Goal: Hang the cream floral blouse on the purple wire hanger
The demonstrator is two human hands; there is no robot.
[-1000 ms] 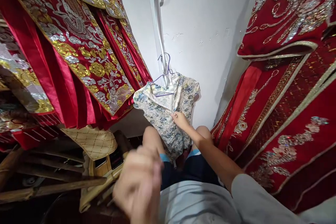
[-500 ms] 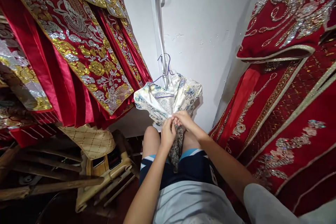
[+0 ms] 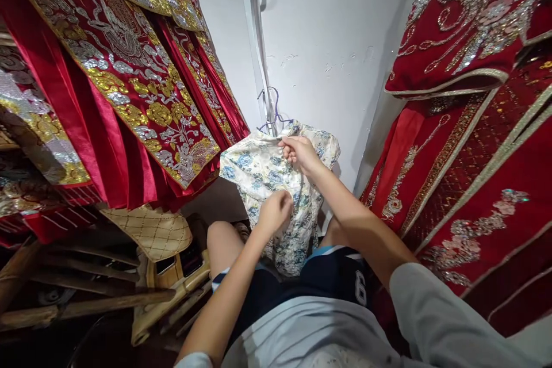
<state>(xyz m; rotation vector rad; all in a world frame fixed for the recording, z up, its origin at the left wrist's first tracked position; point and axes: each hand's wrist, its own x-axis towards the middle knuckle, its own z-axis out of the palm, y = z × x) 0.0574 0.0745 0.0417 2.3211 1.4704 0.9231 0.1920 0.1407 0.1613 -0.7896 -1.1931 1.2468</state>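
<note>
A short-sleeved white shirt (image 3: 248, 169) with blue flowers hangs on a purple wire hanger (image 3: 276, 102) in front of me, its lower end over my lap. My right hand (image 3: 298, 152) pinches the shirt's front edge at the neckline, thumb and forefinger together and the other fingers curled. Lower down, my left hand (image 3: 276, 213) lies against the middle of the shirt front. Its fingers are curled closed, and the hand hides whatever is between them.
Red costumes with gold and silver sequins (image 3: 159, 109) hang at left; beaded red garments (image 3: 461, 172) hang at right. A grey strap (image 3: 257, 40) runs down the white wall (image 3: 323, 17) to the hanger. At lower left stands a bamboo chair (image 3: 168, 296), partly under quilted gold cloth (image 3: 150, 230).
My hands have parted: the right went up to the neckline, the left stayed lower, slightly down. The shirt front, gathered and gaping before, now hangs spread and drawn together. My knees have moved apart.
</note>
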